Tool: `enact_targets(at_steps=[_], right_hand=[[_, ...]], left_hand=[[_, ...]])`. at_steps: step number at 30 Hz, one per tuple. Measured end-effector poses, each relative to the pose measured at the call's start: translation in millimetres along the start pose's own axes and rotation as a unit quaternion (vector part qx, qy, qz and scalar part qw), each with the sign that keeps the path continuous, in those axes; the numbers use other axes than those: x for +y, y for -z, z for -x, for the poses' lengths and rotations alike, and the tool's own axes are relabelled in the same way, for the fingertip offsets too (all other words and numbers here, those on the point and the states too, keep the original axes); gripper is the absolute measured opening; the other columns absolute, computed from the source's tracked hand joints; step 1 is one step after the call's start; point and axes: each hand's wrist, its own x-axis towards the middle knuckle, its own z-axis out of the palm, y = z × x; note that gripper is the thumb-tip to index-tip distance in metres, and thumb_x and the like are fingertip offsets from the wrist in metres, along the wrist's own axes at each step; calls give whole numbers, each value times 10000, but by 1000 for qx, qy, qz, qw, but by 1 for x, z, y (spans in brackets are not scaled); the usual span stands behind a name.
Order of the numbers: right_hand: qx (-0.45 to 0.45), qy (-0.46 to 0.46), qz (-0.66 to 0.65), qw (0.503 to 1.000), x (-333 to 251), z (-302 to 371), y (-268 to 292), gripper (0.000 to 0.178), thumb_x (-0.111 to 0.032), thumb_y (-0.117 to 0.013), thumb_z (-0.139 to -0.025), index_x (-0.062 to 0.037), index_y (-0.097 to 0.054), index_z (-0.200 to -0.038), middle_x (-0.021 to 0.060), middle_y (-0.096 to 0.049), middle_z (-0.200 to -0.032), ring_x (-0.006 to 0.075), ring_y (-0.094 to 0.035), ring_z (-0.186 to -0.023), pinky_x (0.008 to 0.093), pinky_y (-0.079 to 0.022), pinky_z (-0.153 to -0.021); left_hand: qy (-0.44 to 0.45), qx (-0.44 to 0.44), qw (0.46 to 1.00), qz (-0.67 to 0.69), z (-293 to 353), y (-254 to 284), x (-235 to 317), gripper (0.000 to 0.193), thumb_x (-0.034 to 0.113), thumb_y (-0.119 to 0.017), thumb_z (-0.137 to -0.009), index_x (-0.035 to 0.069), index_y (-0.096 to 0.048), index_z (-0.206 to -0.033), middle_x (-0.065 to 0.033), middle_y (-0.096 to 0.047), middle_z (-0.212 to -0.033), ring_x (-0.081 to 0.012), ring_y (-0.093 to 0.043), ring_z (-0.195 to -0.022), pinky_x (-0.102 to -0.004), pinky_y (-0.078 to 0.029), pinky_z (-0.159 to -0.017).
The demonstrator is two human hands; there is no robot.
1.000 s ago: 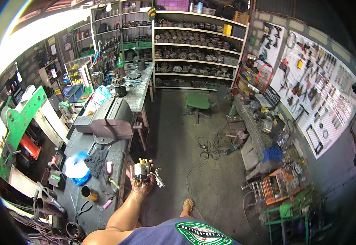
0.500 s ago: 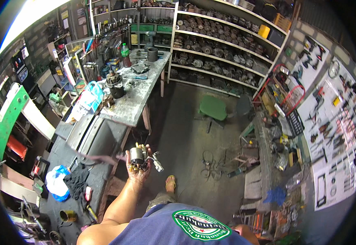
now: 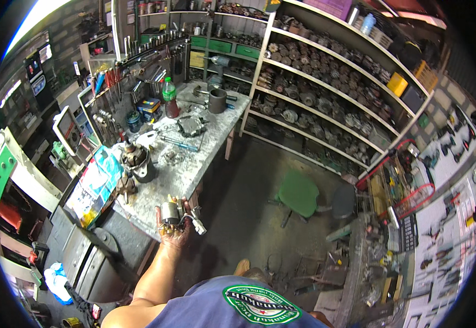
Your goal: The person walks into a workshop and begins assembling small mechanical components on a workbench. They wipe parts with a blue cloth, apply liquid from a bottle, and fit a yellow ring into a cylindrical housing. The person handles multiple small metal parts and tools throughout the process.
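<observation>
My left hand [image 3: 173,238] is palm up near the front edge of the metal-topped workbench [image 3: 178,174]. It cradles a short silvery cylindrical electrical part [image 3: 169,212] with brassy bits at its ends, fingers up around it. A lead with a pale grey plug [image 3: 199,226] hangs off its right side. The part's exact kind cannot be made out. My right hand is hidden beyond my blue shirt; only a sliver of that arm shows at the lower edge.
On the bench stand a bottle of dark red liquid [image 3: 170,98], a dark metal cylinder [image 3: 217,101], a greasy rotor-like part in a dark cup [image 3: 139,161] and a screwdriver [image 3: 180,143]. A green stool [image 3: 298,192] stands right; shelves of parts [image 3: 314,101] line the back.
My view has shifted forward and turned, so the bench looks closer. My left hand still carries the cylindrical part and is nearer the bench. The bit of my right hand visible earlier is gone.
</observation>
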Motion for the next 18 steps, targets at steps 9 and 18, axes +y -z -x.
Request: enact_targets(at_steps=[9, 18], right_hand=[[-23, 22, 214, 976, -227, -80, 228, 848, -698, -812, -871, -119, -720, -1483, 162, -652, -1577, 297, -622, -1424, 448, -493, -1164], [76, 55, 609, 788, -578, -69, 407, 845, -676, -825, -868, -102, -720, -1478, 170, -667, -1565, 300, -640, -1418, 439, -507, -1158]], left_hand=[[-162, -32, 985, 53, -129, 39, 15, 734, 695, -669, -1007, 101, -691, -1438, -227, -649, -1507, -414, -670, -1316, -580, -657, -922], [-236, -67, 967, 67, -207, 45, 11, 699, 662, -691, -1014, 122, -675, -1457, -199, -606, -1564, -395, -628, -1391, -582, -644, -952]])
